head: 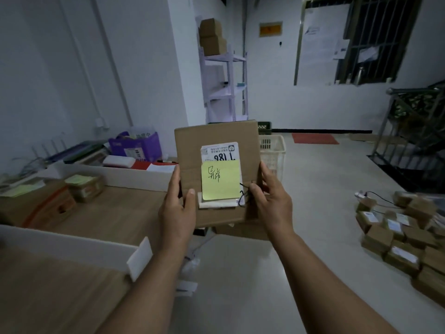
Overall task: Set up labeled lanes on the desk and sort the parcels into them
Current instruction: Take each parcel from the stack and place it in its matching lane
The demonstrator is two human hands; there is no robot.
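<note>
- The flat brown cardboard parcel (190,150) is held up in the air, just past the right edge of the pale wooden desk (115,208).
- A yellow sticky note (220,180) with black handwriting sits on its front, overlapping a white shipping label (220,151).
- The left hand (177,208) grips the parcel's left edge, with the thumb on the front.
- The right hand (272,201) grips the right edge, with the thumb beside the note.
- White divider strips (67,237) cross the desk, and two brown boxes (36,206) topped with yellow notes lie between them.
- A heap of small brown parcels (404,232) lies on the floor to the right.
</note>
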